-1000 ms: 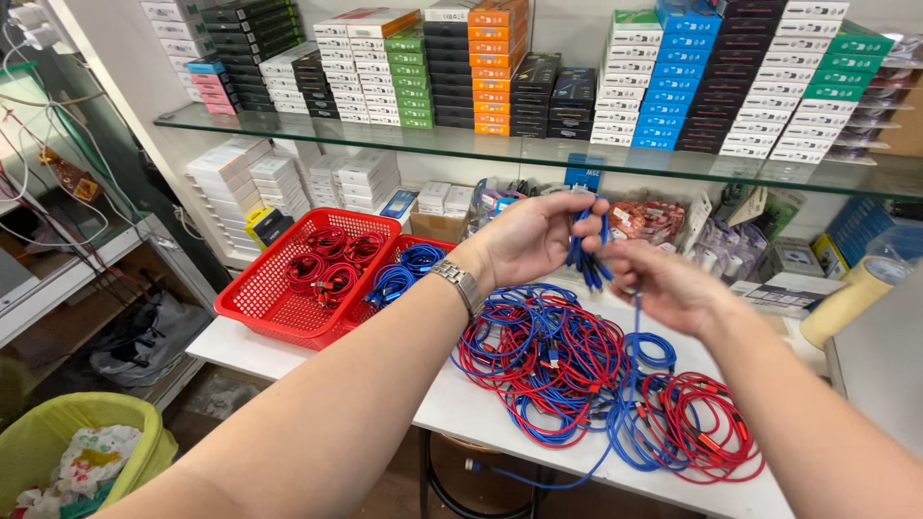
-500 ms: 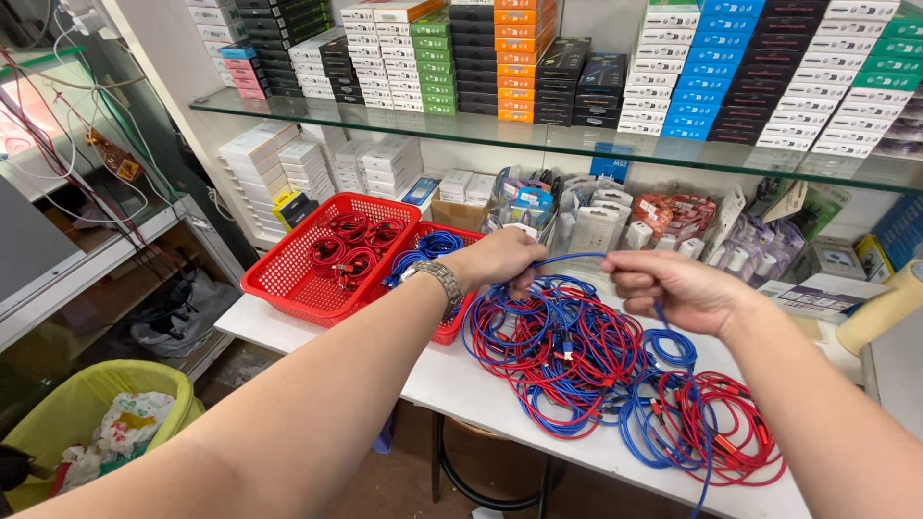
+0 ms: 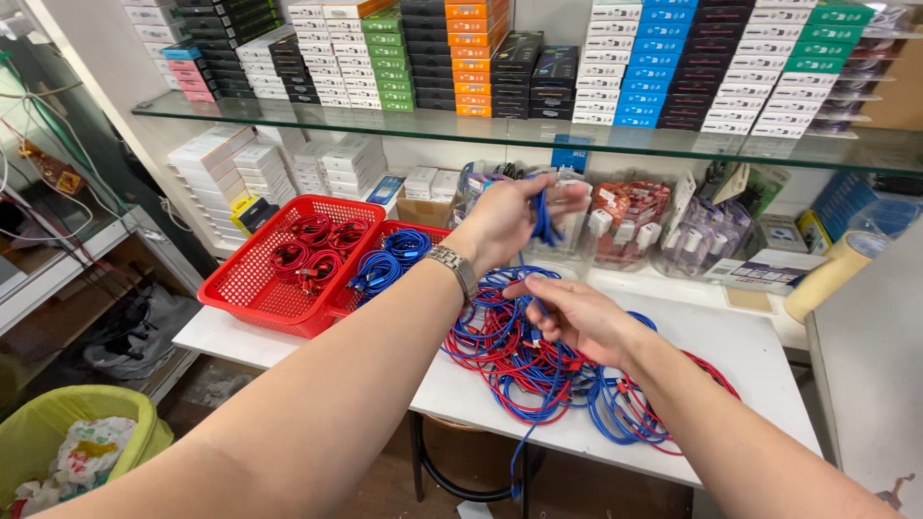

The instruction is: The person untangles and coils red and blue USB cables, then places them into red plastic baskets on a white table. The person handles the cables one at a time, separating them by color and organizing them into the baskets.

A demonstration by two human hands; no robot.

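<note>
two red baskets [image 3: 252, 293], two hands, perhaps dozens of stacked boxes [image 3: 673, 67]

A glass shelf [image 3: 538, 135] holds stacked small boxes [image 3: 635, 58] in many colours above a white table [image 3: 740, 346], where two red baskets [image 3: 255, 293] sit left, a tape roll [image 3: 832, 274] right, and a yellow-green bin [image 3: 58, 423] stands below.

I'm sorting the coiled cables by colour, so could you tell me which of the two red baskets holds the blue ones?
The right-hand red basket, nearer the left hand, holds blue coils; the left-hand basket holds only red ones.
</note>
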